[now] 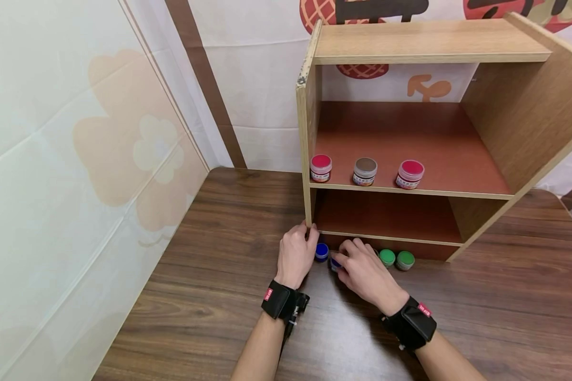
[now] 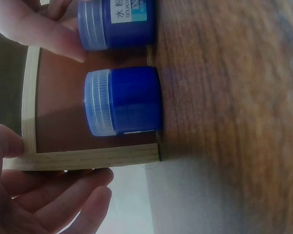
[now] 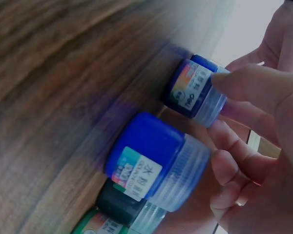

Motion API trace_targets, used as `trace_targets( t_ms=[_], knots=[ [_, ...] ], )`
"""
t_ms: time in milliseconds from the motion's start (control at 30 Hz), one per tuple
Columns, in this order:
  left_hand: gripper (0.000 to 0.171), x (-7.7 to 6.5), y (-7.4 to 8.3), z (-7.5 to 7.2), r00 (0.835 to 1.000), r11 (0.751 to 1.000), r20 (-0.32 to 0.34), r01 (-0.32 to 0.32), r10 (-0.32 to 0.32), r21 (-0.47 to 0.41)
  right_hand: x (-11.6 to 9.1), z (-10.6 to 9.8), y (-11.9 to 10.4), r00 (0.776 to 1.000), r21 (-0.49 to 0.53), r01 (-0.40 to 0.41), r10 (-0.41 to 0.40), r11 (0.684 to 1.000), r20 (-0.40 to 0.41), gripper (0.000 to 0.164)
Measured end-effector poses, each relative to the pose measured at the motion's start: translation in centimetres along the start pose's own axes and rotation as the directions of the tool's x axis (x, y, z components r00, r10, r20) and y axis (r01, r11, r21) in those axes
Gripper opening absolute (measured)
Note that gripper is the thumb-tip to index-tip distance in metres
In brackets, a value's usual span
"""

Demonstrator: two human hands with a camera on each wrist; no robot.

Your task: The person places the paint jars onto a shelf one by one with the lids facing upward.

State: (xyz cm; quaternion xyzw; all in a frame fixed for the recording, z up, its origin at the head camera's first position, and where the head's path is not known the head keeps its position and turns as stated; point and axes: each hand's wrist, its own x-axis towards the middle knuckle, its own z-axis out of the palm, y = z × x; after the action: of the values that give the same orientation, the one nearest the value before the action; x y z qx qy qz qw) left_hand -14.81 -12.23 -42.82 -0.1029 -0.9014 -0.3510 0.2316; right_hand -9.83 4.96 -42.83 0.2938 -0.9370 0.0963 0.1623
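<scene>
Blue jar [image 3: 188,92] at foot of shelf [image 1: 431,41] is pinched by right hand [image 1: 368,271]; shelf's left side is gripped by left hand [image 1: 295,255]; placing seems in hand; steady release is probably called for.

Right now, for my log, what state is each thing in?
Left hand, gripping shelf unit
Right hand, pinching a blue jar
Shelf unit, upright
Blue jars, capped, upright
Dark jar, capped, upright
Green jars, capped, upright
Red jars, capped, upright
Brown jar, capped, upright
Wrist straps, worn
</scene>
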Motion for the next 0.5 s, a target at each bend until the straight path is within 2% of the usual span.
trace_targets(
  t_ms=[167,500],
  knots=[
    [0.031,-0.03,-0.02,0.03,1.000,1.000,0.007,0.006,-0.006,-0.004,-0.27,-0.16,-0.27,1.000,0.026,0.004,-0.004,1.000,-0.011,0.018],
    [0.033,0.05,0.01,-0.11,1.000,1.000,0.026,0.014,-0.014,-0.008,-0.47,-0.21,-0.43,1.000,0.040,0.004,-0.004,0.999,-0.004,0.023]
  ],
)
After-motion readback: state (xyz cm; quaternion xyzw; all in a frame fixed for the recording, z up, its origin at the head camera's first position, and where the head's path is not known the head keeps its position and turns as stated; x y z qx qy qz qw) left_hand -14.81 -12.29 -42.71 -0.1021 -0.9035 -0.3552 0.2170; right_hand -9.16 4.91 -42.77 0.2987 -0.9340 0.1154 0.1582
